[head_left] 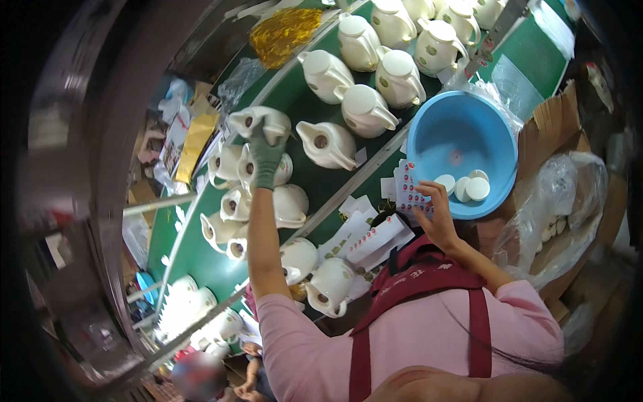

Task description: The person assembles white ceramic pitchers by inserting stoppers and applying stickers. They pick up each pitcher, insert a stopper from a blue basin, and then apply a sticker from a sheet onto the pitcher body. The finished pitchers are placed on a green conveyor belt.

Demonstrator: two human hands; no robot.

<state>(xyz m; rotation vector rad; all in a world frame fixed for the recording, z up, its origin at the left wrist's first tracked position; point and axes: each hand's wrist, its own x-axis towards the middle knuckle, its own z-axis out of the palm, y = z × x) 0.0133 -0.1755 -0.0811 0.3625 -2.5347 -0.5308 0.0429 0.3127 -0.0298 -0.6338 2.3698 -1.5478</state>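
Observation:
My left hand [269, 155], in a grey-green glove, reaches over the green belt. Its fingers are closed on a white ceramic pitcher [244, 119] with an open top; the glove hides part of its side. Close to that forearm stand several more open white pitchers, one [291, 204] right beside the wrist. Another open pitcher [326, 144] stands apart to the right. Bare, my right hand [437, 218] pinches a sheet of small red-and-blue stickers [405, 184] at its right edge, just left of a blue basin.
The blue basin [429, 120] holds several white round lids [477, 189]. Several lidded pitchers [398, 77] stand at the far end of the green belt [288, 87]. A cardboard box [559, 117] with plastic film is at right. Loose papers [378, 238] lie near me. Another person's hands [251, 388] show at lower left.

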